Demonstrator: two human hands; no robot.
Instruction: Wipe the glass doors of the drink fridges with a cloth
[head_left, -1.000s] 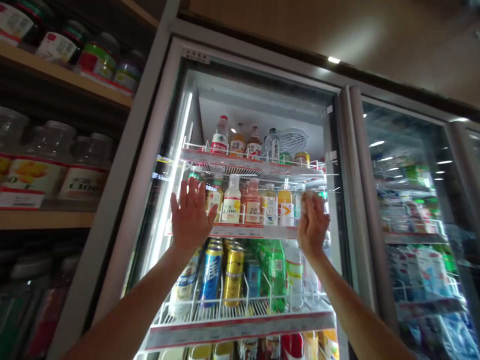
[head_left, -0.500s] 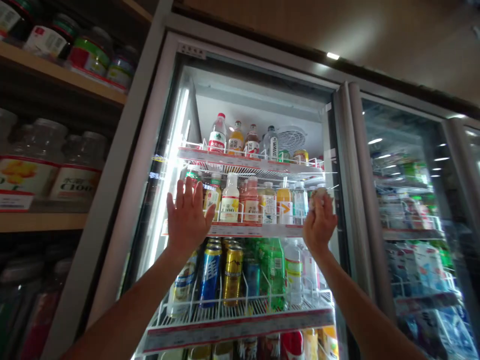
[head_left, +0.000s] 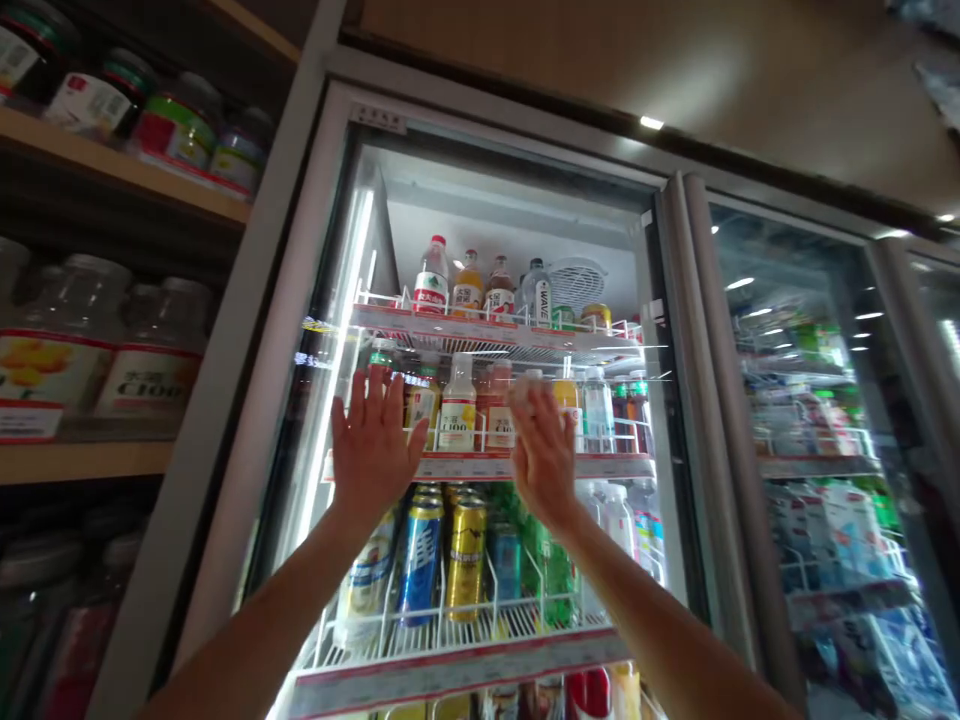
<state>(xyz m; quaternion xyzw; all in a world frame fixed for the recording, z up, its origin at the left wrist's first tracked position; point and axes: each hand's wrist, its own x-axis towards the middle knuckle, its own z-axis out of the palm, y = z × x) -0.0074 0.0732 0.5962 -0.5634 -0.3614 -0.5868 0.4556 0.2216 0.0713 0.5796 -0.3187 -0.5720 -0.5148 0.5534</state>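
My left hand (head_left: pixel 373 445) lies flat on the glass door (head_left: pixel 660 330) of a lit drinks fridge, fingers spread, holding nothing. My right hand (head_left: pixel 544 452) presses against the same glass near the middle, fingers together and pointing up, at the height of the second shelf (head_left: pixel 600 466). Its palm hides whatever is under it; a small white wad showed in it a moment earlier. Behind the glass stand bottles (head_left: pixel 457 410) on the upper shelves and cans (head_left: pixel 466 550) on the shelf below.
Wooden shelves (head_left: pixel 135 170) with jars and large clear containers (head_left: pixel 154 350) stand to the left. A second fridge door (head_left: pixel 810 420) with stocked shelves adjoins on the right. The ceiling with lights is above.
My right hand has slid left across the glass from the door's right side to its middle. My left hand has stayed flat in the same place.
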